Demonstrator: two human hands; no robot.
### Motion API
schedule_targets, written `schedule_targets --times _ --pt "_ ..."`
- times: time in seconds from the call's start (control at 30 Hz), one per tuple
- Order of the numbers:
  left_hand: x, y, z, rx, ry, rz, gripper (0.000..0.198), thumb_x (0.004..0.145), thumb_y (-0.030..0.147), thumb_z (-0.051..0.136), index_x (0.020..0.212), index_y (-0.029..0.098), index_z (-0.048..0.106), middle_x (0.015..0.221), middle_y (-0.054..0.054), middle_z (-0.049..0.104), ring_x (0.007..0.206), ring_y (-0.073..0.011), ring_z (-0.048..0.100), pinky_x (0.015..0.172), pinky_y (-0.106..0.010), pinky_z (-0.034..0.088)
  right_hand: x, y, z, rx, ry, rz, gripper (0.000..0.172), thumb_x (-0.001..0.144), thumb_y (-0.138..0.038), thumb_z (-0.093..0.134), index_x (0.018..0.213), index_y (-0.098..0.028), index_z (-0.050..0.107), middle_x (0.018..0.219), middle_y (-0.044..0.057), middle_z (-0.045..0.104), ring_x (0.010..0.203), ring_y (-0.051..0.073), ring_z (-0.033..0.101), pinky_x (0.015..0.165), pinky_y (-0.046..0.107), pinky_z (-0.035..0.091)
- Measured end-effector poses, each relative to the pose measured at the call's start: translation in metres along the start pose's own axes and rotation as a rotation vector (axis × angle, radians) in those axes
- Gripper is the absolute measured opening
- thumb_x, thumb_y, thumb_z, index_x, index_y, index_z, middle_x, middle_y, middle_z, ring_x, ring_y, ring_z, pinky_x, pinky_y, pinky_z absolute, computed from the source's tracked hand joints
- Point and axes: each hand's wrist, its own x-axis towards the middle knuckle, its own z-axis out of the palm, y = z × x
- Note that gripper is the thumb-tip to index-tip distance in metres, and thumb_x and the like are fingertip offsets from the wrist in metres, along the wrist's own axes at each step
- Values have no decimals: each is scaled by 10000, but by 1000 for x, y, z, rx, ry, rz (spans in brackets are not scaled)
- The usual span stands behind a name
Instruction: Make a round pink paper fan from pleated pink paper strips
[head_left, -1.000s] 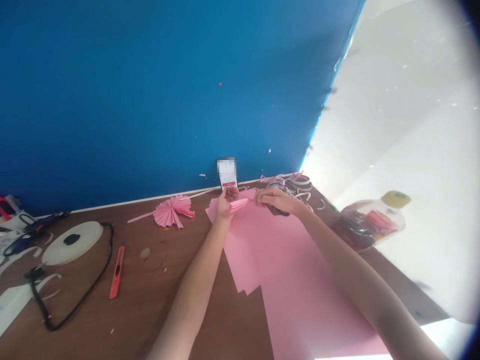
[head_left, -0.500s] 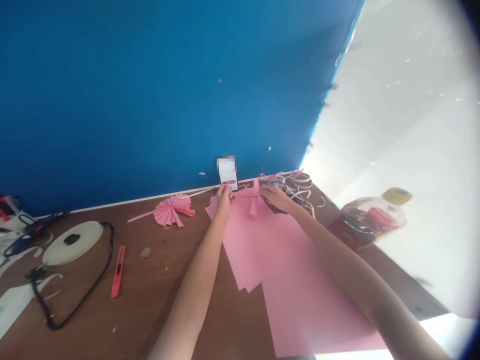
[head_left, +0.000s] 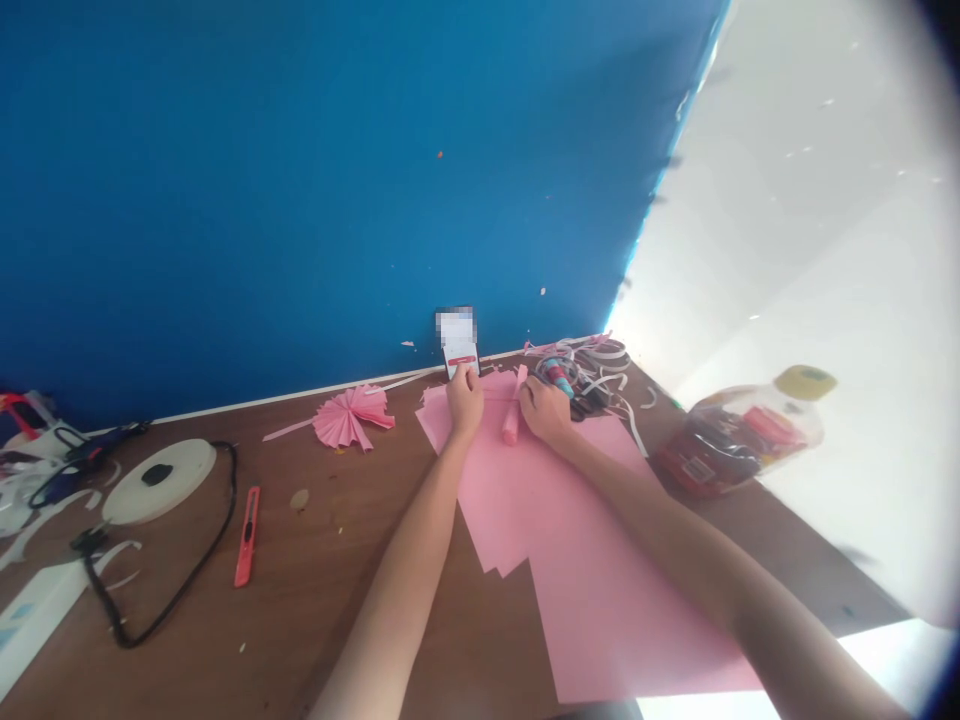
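Note:
My left hand [head_left: 465, 400] is closed in a pinch at the far end of the pink paper [head_left: 502, 500], just in front of the phone. A folded pink paper strip [head_left: 496, 394] runs from its fingers toward my right hand [head_left: 546, 408]. The right fingers are curled down on the paper, beside a narrow pink paper roll [head_left: 512, 425]; their tips are partly hidden. Several pink sheets lie overlapped under both hands and reach toward the near edge of the table. A pleated pink paper fan [head_left: 351, 417] rests to the left of the hands.
A phone [head_left: 459, 345] leans on the blue wall. Behind my right hand lie tangled ribbons [head_left: 604, 375]. A bottle [head_left: 731, 440] of dark liquid stands at right. At left are a red cutter knife [head_left: 247, 537], a white ribbon spool [head_left: 172, 475] and a black cable [head_left: 187, 590].
My left hand has turned and shifted slightly right. My right hand has lowered onto the paper, and its fingers have curled more. The whole view has shifted a little.

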Motion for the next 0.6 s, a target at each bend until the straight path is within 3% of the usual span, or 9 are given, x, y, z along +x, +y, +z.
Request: schedule_targets --times 0.23,0.43,0.53,0.6 --pt "-1 -4 3 57 31 157 180 889 285 422 730 219 474 710 -36 503 691 -182 436 681 -263 293 3 3 0 -46 -6 91 389 920 -292 275 919 -149 637 835 106 673 727 215 565 607 308 238" --pt "-1 -3 4 198 38 203 212 919 286 358 753 200 459 707 -31 514 654 -156 432 634 -261 289 3 4 3 -32 18 152 385 909 -301 296 914 -154 653 816 101 662 735 218 544 610 305 236" --pt "2 2 1 224 -24 199 235 925 318 349 761 194 461 664 -7 487 613 -133 426 611 -250 310 3 7 3 12 43 118 368 901 -292 313 874 -163 657 793 86 662 707 203 529 597 305 222" --pt "7 5 -5 179 -140 156 245 913 344 373 749 189 468 630 9 468 575 -117 429 583 -238 324 4 9 3 48 53 93 355 895 -283 325 846 -169 657 783 78 662 691 194 519 590 303 215"
